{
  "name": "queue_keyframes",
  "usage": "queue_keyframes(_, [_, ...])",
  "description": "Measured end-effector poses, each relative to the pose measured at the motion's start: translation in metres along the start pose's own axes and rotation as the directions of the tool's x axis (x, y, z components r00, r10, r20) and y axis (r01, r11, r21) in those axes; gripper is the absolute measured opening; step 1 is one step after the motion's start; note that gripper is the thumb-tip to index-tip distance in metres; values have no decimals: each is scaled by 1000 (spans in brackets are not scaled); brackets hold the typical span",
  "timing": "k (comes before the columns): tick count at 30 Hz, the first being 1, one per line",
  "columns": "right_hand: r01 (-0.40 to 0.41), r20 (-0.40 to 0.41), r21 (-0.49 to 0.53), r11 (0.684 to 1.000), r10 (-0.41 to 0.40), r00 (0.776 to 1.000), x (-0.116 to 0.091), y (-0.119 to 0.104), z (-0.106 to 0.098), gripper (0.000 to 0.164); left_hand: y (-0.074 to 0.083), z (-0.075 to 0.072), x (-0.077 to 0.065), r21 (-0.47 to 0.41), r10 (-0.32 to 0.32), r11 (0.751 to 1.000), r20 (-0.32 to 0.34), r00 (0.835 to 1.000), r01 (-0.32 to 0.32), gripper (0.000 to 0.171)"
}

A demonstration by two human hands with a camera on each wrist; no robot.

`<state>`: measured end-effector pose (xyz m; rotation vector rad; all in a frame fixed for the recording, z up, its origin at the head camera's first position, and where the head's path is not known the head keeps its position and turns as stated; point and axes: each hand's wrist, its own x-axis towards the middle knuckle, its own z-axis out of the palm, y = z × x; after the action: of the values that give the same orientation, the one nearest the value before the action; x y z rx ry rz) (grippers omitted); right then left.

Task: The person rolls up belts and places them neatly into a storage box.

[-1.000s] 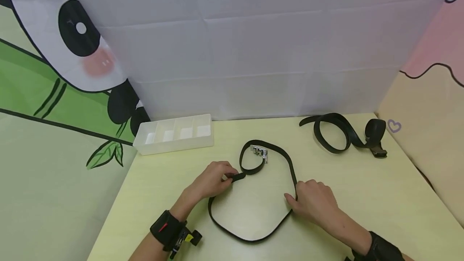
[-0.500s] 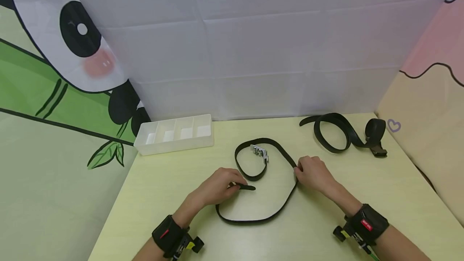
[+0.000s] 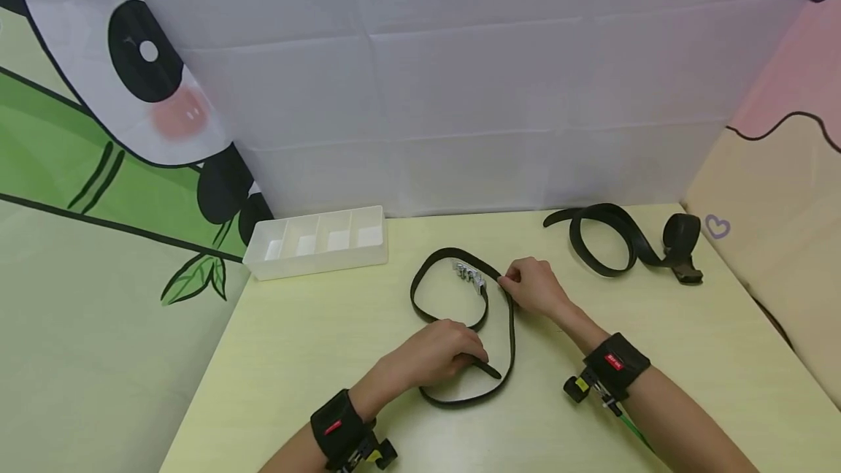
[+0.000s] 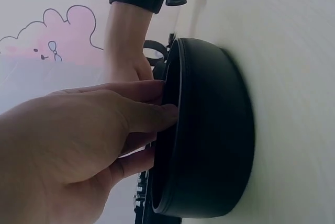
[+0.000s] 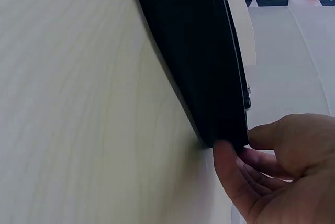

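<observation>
A black belt (image 3: 513,338) with a silver buckle (image 3: 469,276) stands on its edge in a loose spiral on the table, the buckle inside its far loop. My left hand (image 3: 436,352) pinches the belt near its free end, whose tip (image 3: 488,368) pokes out past the fingers. On the spiral's far right side, my right hand (image 3: 535,287) pinches the strap between thumb and fingers. The right wrist view shows the thumb (image 5: 261,136) at the strap's upper edge. In the left wrist view, a curved belt section (image 4: 214,130) stands beyond my left fingers.
A second black belt (image 3: 617,221), partly coiled with a dark buckle (image 3: 687,274), lies at the back right. A white divided tray (image 3: 315,265) sits at the back left. Behind the pale table (image 3: 263,356) hangs a printed cloth (image 3: 460,93).
My left hand has moved right and slightly nearer with the belt's end. My right hand has slid up and left along the strap. The spiral has become narrower.
</observation>
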<state>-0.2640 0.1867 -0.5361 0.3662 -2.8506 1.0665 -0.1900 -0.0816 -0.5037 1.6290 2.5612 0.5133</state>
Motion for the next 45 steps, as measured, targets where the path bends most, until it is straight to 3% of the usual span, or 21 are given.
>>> queue_keyframes(3, [41,-12,0,999,-41,999,11,20,18,26,2,1,6,-15,-20,1000,-2,1000,20,16])
queue_keyframes(6, [23,2,-19,1000,-23,1000,15,25,24,23,1,2,10,-57,-49,997,-19,999,48,16])
queue_keyframes(11, [-4,26,-15,1000,4,1000,-14,-19,-8,18,-2,6,13,-123,-73,990,-40,996,68,12])
queue_keyframes(13, [26,17,-22,999,-26,1000,-33,-37,-22,15,-3,6,13,-137,-84,987,-37,996,78,10])
queue_keyframes(16, [123,28,-43,991,-122,992,-58,-44,-30,9,-3,5,14,-146,-88,986,-32,996,82,8])
queue_keyframes(22, [320,111,-85,943,-311,944,-102,-55,-20,8,-4,2,17,-153,-53,987,-53,997,44,9])
queue_keyframes(25, [421,65,-151,894,-416,907,-109,-56,-5,13,-4,2,17,-176,-62,983,-59,996,51,11])
queue_keyframes(28, [471,-9,-198,860,-482,876,-112,-54,5,20,-7,3,16,-201,-61,978,-51,997,50,9])
queue_keyframes(31, [477,-29,-205,855,-492,870,-112,-52,9,22,-12,0,16,-247,-70,967,-49,996,56,5])
queue_keyframes(34, [476,-13,-202,856,-488,873,-111,-51,10,20,-20,-8,21,-261,-107,962,-103,989,77,5])
queue_keyframes(36, [474,-5,-201,857,-485,874,-111,-51,10,19,-26,-13,29,-230,-130,969,-157,979,92,9])
queue_keyframes(39, [483,-8,-211,850,-496,868,-111,-52,10,20,-33,-18,45,-95,-135,989,-212,968,117,12])
queue_keyframes(42, [500,-10,-224,836,-515,857,-111,-52,11,21,-38,-19,61,64,-128,988,-194,973,143,15])
queue_keyframes(45, [516,-8,-230,825,-532,847,-111,-53,13,21,-40,-18,72,175,-121,974,-122,985,141,18])
